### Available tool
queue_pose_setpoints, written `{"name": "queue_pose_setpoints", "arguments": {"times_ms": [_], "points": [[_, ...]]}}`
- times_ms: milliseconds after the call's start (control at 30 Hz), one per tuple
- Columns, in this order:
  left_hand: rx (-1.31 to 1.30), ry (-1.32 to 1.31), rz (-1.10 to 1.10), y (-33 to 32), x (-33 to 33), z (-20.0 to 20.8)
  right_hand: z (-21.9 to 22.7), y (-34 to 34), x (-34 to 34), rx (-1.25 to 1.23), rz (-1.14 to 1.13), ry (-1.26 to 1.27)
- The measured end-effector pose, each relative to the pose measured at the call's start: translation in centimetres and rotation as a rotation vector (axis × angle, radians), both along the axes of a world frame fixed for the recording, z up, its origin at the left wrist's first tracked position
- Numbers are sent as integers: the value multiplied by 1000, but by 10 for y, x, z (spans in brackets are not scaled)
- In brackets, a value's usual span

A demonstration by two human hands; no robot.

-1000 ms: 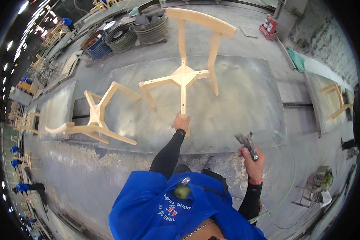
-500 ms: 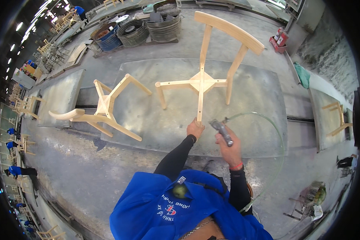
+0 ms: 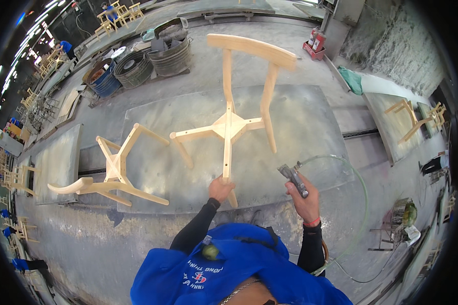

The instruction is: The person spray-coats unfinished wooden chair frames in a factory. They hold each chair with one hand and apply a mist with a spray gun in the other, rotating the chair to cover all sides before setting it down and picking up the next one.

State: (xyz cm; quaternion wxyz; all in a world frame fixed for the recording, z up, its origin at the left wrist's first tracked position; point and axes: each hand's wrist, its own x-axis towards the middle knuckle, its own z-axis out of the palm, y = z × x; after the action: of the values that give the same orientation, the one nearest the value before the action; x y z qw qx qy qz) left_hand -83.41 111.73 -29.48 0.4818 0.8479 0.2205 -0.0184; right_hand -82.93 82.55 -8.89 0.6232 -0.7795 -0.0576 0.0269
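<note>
Two things are held: the left hand (image 3: 220, 190) closes around the near end of the seatless wooden chair frame (image 3: 228, 126), and the right hand (image 3: 305, 202) is wrapped around a metal spray gun (image 3: 293, 182); how hard it presses, I cannot tell. The frame is over the middle of the grey slab (image 3: 300, 117), its back toward the far side; whether all its legs rest there is not clear. To work well, I think the left hand should hold the frame steady, while the gun remains apart from the wood and the hose (image 3: 365, 195) loops freely at the right. Compared with half a second ago, the gun is farther right from the left hand, while the other chair (image 3: 116, 165) keeps its place at the slab's left edge.
</note>
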Motion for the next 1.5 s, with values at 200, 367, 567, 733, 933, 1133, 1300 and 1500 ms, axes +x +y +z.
{"name": "queue_pose_setpoints", "arguments": {"times_ms": [200, 367, 567, 733, 933, 1133, 1300, 1500], "points": [[-43, 30, -22, 23, -9, 41, 31, 28, 40, -30, 51, -173], [-37, 21, -61, 33, -3, 43, 66, 37, 46, 146, -5, -360], [-43, -10, -84, 39, 1, 43, 71, 34, 45, 78, 29, -364], [-86, -53, -91, 40, 5, 39, 58, 28, 38, -93, 80, -254], [-73, -58, -86, 41, 9, 38, 78, 42, 26, 44, 47, -343], [-123, -128, -77, 41, 13, 45, 115, 40, 1, 135, 13, -451], [-128, -226, -81, 44, 18, 54, 129, 9, -16, 204, -216, -610], [-171, -234, -82, 49, 23, 61, 127, -14, -28, 172, -210, -450]]}}
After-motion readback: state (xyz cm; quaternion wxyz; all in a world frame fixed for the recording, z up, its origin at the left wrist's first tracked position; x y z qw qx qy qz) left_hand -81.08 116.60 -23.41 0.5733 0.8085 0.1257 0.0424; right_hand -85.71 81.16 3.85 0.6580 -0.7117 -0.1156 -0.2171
